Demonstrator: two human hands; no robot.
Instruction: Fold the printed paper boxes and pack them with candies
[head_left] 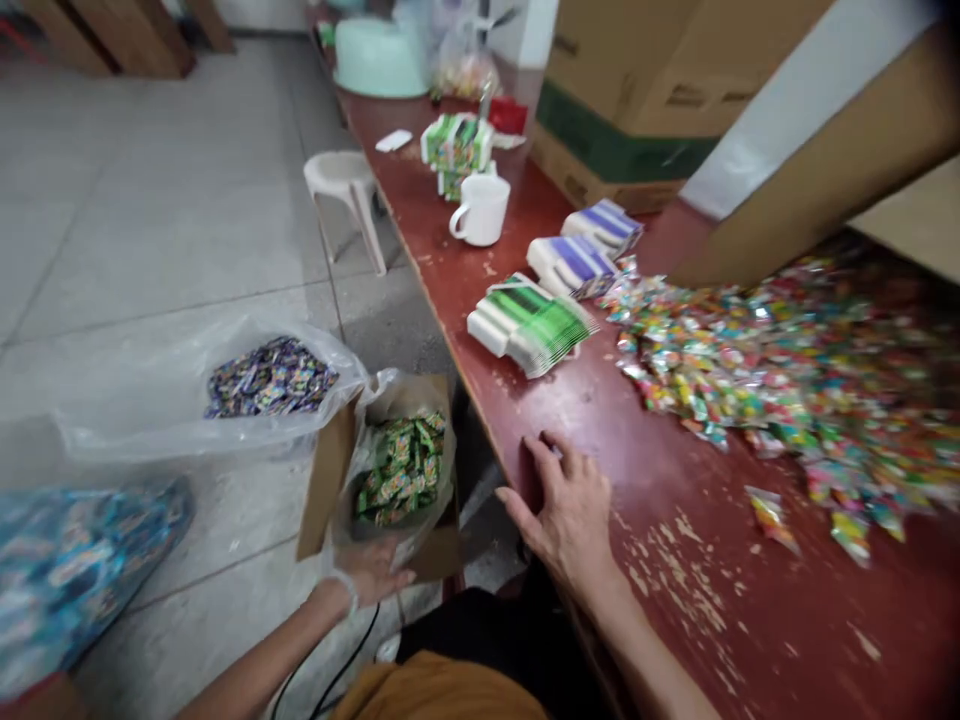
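Note:
My left hand [369,573] is low at the left, against the near edge of a clear plastic bag [352,515] set in a cardboard box [324,480]. Its fingers look stretched out, partly blurred, and I see nothing held in them. Small green packets [403,465] fill the bag. Resting on the edge of the red table [660,560] is my right hand [566,505], fingers loosely bent and apart, nothing in it. Beyond it lies a stack of flat green-and-white cards [536,325]. A heap of small colourful wrapped packets [750,370] spreads to the right.
Purple-and-white card stacks [574,265], a white mug [481,210] and green packs [457,145] stand farther along the table. Large cardboard boxes [675,110] rise behind. On the floor are a white stool [343,185], a bag of purple packets [274,378] and a blue bag [82,570].

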